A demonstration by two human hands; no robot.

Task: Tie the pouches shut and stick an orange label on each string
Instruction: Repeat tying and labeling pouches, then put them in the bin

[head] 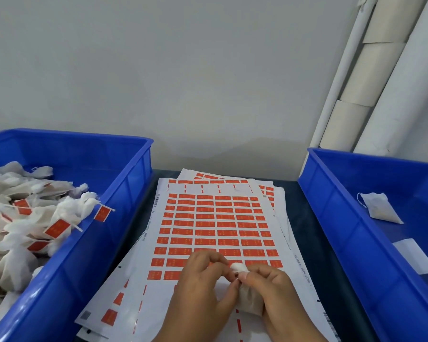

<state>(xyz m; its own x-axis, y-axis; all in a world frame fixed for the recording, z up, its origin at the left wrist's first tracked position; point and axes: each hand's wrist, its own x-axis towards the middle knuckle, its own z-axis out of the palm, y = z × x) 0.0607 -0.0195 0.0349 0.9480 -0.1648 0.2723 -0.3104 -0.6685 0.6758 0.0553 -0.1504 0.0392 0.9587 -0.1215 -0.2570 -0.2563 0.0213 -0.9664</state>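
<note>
1. The left hand (pixel 203 280) sits low in the middle of the view, over the label sheets. Its fingers are curled in and its fingertips pinch at the gathered white top of a pouch (pixel 248 296).
2. The right hand (pixel 269 290) is just beside it, touching the same pouch. Its fingers are curled round the pouch's neck and tan body, and the thumb presses near the white bunched top.
3. The pouch is held between both hands, just above the lower part of the top label sheet (pixel 215 233). Whether its string is already knotted cannot be told.
4. The sheet carries rows of orange labels. It lies on a fanned stack of similar sheets on a dark table (pixel 304 243).
5. The left blue bin (pixel 124 193) stands beside the sheets. It holds a heap of tied pouches (pixel 22 223) with bunched white tops, and several show an orange label on the string.
6. The right blue bin (pixel 336 218) stands on the other side. In it lies one untied pouch (pixel 381 208), flat against the far wall, and a second white pouch (pixel 415 260) nearer the front.
7. Pale tubes (pixel 371 77) lean against the wall behind the right bin.
</note>
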